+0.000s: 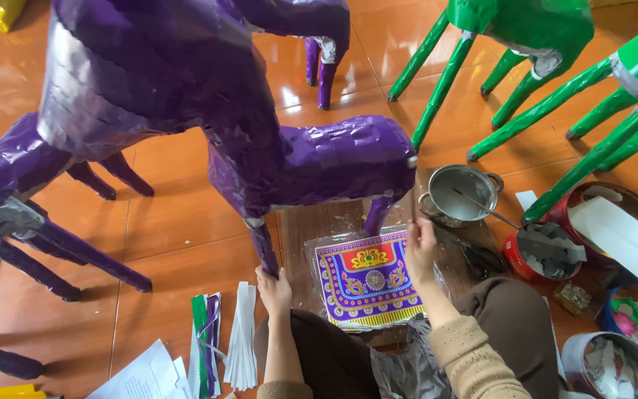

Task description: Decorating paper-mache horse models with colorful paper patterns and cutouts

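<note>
a: why is the left hand (274,287) low on the purple paper-covered horse figure (260,140)?

b: its fingers are wrapped round the foot of the front leg, likely to steady it on the wooden board (311,229).

a: and the right hand (420,247)?

b: raised by the rump, pinching a thin stick-like tool (413,198). the patterned purple-and-yellow printed sheet (367,277) lies flat between both hands, under the belly, untouched.

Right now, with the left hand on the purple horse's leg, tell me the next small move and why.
Probably bring the right hand down to lift the patterned purple sheet lying under the purple paper horse. The left hand grips the leg and seems to steady the figure, while the right hovers at the sheet's upper edge, near the hind leg. The metal pot with its stick stands close by.
</note>
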